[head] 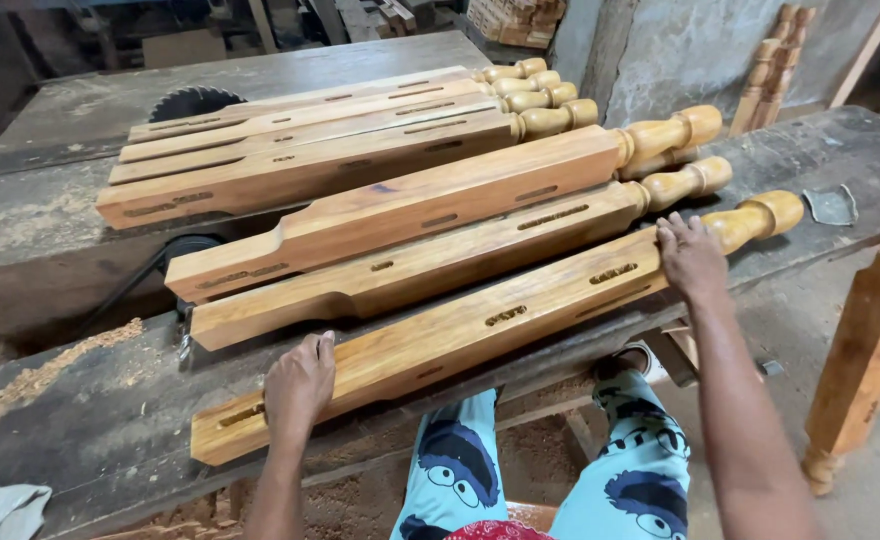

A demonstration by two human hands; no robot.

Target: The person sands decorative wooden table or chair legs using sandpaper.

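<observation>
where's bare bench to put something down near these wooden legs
Bare bench lies at the far left behind the saw blade, and at the right end past the knobbed tips, near the grey scrap. The near left edge holds sawdust. The middle is crowded: wooden legs lie side by side, with the left hand and right hand on the nearest leg.

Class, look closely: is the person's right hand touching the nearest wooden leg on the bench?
Touching. The head view shows the right hand resting flat on the nearest wooden leg, near its turned end.
</observation>
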